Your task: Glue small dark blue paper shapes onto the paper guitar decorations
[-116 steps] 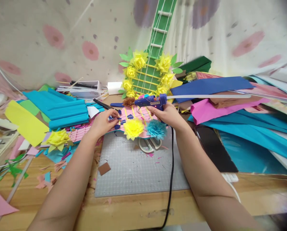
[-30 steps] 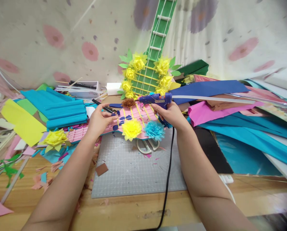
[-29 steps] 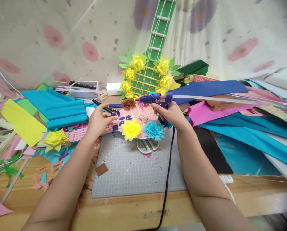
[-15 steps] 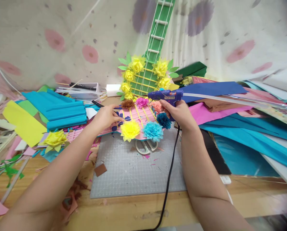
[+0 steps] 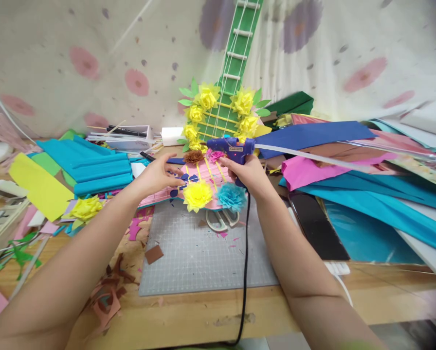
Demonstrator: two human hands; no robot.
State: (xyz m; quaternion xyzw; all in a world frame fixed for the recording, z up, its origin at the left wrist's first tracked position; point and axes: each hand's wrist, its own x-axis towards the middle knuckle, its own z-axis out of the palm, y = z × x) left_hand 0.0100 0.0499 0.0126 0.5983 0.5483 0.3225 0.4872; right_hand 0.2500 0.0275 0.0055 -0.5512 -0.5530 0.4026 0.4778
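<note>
My right hand [image 5: 244,171] grips a blue hot glue gun [image 5: 229,147] with a long clear glue stick [image 5: 313,156] trailing right. Its nozzle points left over a pink paper guitar [image 5: 203,179] lying on the far end of a grey cutting mat [image 5: 203,253]. My left hand [image 5: 160,175] rests on the guitar's left side, fingers pinched by small dark blue paper pieces [image 5: 184,179]. A yellow paper flower [image 5: 197,195] and a light blue paper flower [image 5: 231,196] sit on the guitar's near edge. Brown and magenta flowers lie under the gun.
A green paper guitar [image 5: 225,97] ringed with yellow flowers leans on the wall. Scissors [image 5: 220,219] lie under the pink guitar. Crepe paper piles [image 5: 94,163] fill left and right. A black phone [image 5: 317,226] lies at right. The gun's black cord [image 5: 244,272] crosses the mat.
My right hand swung the glue gun right, baring more flowers, then brought it back left over the guitar. My left hand stayed on the guitar's left side.
</note>
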